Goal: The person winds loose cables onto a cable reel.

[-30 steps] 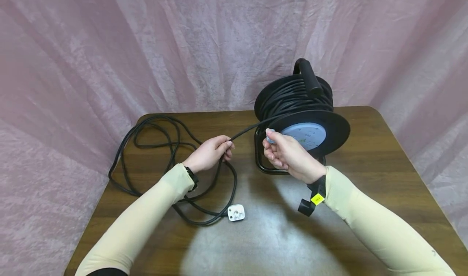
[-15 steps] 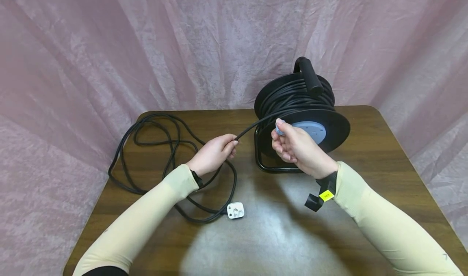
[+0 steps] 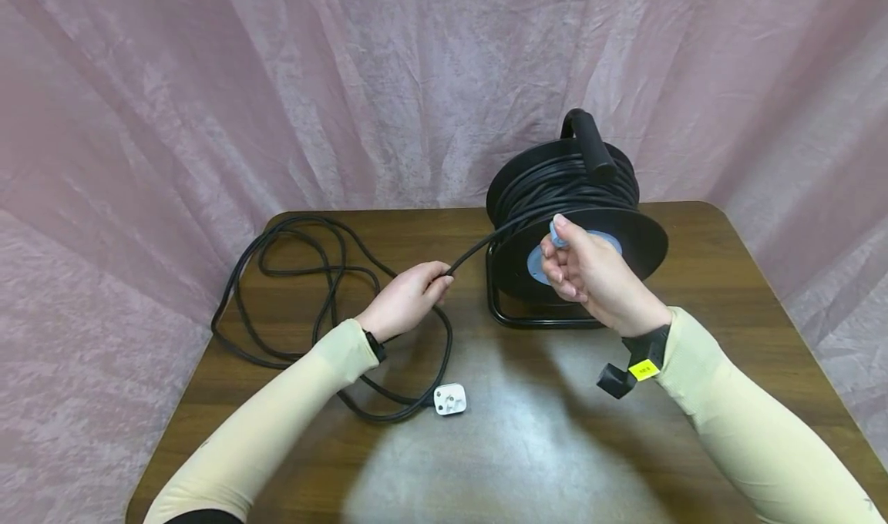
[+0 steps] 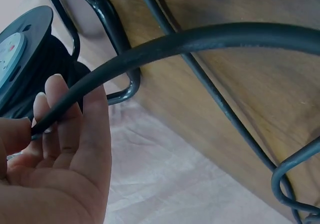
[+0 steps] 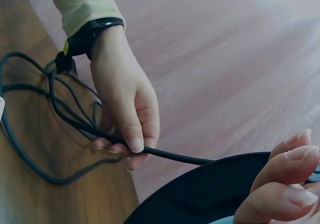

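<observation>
A black cable reel (image 3: 645, 240) stands at the table's back right, wound with black cable (image 3: 551, 189). On its front face is a light blue socket panel (image 3: 537, 267), partly behind my right hand (image 3: 602, 277). Thumb and fingers of that hand pinch a small light blue knob (image 3: 557, 236) in front of the panel. My left hand (image 3: 408, 302) pinches the loose cable (image 3: 479, 248) left of the reel, where it runs up onto the drum. In the left wrist view the cable (image 4: 165, 49) passes over the fingers (image 4: 92, 134) to the thumb.
Loose cable loops (image 3: 243, 277) spread over the left of the wooden table (image 3: 527, 462). A white plug (image 3: 449, 399) lies at their near end. The reel has a black tube frame (image 3: 534, 323) and a top handle (image 3: 592, 150). Pink curtain (image 3: 430, 85) hangs behind.
My right hand has moved right and a little up with the knob, over the panel. My left hand has shifted slightly right, keeping hold of the cable. The reel's frame has stayed about in place.
</observation>
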`<state>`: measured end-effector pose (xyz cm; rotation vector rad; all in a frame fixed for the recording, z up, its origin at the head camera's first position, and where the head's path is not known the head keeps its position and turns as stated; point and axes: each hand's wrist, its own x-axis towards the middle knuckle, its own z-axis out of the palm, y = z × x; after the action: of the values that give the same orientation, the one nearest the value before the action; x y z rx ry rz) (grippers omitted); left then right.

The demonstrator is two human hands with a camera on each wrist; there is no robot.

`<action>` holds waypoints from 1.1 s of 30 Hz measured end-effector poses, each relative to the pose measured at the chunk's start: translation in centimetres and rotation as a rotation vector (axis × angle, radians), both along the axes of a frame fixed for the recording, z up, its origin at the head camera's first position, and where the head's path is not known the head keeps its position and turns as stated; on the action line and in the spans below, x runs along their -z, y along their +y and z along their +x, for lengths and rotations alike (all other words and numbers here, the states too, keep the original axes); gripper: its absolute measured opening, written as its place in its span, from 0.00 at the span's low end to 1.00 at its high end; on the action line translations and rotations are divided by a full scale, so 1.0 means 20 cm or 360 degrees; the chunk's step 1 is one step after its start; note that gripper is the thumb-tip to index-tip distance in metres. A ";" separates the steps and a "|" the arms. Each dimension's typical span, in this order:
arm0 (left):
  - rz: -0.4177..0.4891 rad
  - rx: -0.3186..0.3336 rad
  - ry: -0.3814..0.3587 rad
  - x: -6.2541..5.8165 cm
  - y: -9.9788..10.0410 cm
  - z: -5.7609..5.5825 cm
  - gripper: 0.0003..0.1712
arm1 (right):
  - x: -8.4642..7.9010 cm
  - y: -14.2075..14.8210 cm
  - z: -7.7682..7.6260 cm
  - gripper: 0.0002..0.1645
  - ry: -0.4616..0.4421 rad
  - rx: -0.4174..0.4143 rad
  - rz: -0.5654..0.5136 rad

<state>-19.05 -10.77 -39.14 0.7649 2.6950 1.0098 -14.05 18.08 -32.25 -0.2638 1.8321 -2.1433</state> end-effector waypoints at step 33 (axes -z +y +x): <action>0.0198 -0.0159 0.0276 0.04 0.05 -0.02 0.16 | 0.00 0.30 0.06 0.27 0.0109 0.0140 0.0028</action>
<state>-19.37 -9.70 -39.96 0.7799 2.8645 1.1964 -12.81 24.14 -32.31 -0.2605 1.9332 -2.2012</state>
